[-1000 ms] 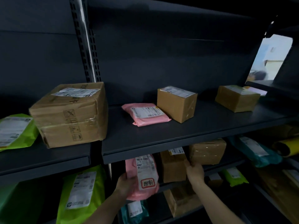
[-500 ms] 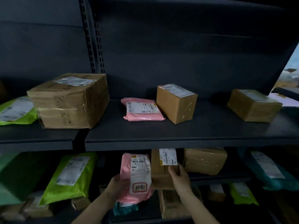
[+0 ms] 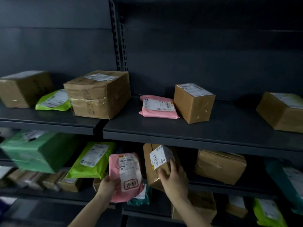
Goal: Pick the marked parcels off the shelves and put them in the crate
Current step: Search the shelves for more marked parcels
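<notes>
My left hand (image 3: 107, 185) grips a pink mailer bag (image 3: 125, 176) by its lower left edge, holding it upright in front of the second shelf; a red stamp mark shows on its white label. My right hand (image 3: 173, 179) is closed on a brown cardboard box (image 3: 155, 163) standing at the front of the second shelf, tilted with its white label facing up and left. No crate is in view.
The upper shelf (image 3: 180, 135) carries a large taped box (image 3: 98, 94), a pink mailer (image 3: 158, 106), a small box (image 3: 193, 102), a green mailer (image 3: 54, 100) and boxes at both ends. Green bags (image 3: 91, 159) and another box (image 3: 219, 166) crowd the second shelf. Lower shelves hold more parcels.
My view has shifted left and the shelves appear further right. My right hand has tilted the brown box outward from the second shelf. The pink mailer stays in my left hand.
</notes>
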The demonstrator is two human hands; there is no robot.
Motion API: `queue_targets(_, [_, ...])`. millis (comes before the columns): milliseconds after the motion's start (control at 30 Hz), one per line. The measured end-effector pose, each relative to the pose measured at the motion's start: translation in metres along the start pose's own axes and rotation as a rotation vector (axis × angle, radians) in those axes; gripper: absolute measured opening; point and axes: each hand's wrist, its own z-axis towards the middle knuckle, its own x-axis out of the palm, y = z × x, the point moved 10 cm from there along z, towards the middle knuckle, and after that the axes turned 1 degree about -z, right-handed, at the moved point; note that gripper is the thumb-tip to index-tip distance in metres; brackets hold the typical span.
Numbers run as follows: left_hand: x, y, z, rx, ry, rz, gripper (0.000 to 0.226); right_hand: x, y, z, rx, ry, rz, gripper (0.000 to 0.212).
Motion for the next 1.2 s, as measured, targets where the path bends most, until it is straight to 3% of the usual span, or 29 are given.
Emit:
queue_targets(133, [-0.027, -0.01, 0.002, 0.035, -0.021, 0.021, 0.01, 0.018, 0.047, 0.002, -0.133, 0.005, -0.284, 0.066])
queue_targets(267, [-0.038, -0.011, -0.002, 0.05, 0.053, 0.033, 0.003, 0.048, 0.063, 0.002, -0.183, 0.035, -0.408, 0.063])
queue_targets(433, [-0.04, -0.009, -0.005, 0.029, 0.142, -0.013, 0.042, 0.056, 0.067, 0.018, -0.139, 0.011, -0.47, 0.066])
queue_targets(600, [-0.035, -0.01, -0.009, 0.026, 0.201, -0.028, 0.048, 0.052, 0.067, 0.021, -0.138, 0.004, -0.458, 0.071])
queue_targets(767, [-0.027, -0.002, -0.005, 0.031, 0.261, -0.039, 0.034, 0.026, 0.04, -0.006, -0.123, -0.031, -0.368, 0.07])
queue_targets(933, [-0.008, -0.007, -0.027, 0.092, 0.366, -0.034, 0.032, -0.022, -0.001, -0.039, -0.097, -0.21, -0.315, 0.059])
queue_targets(1033, [0.019, -0.01, -0.047, 0.095, 0.462, -0.021, 0.04, -0.037, -0.036, -0.044, -0.021, -0.161, -0.328, 0.058])
queue_targets(1200, [0.089, -0.005, -0.087, 0.129, 0.593, 0.101, 0.032, -0.082, -0.086, -0.047, 0.038, -0.231, -0.29, 0.054])
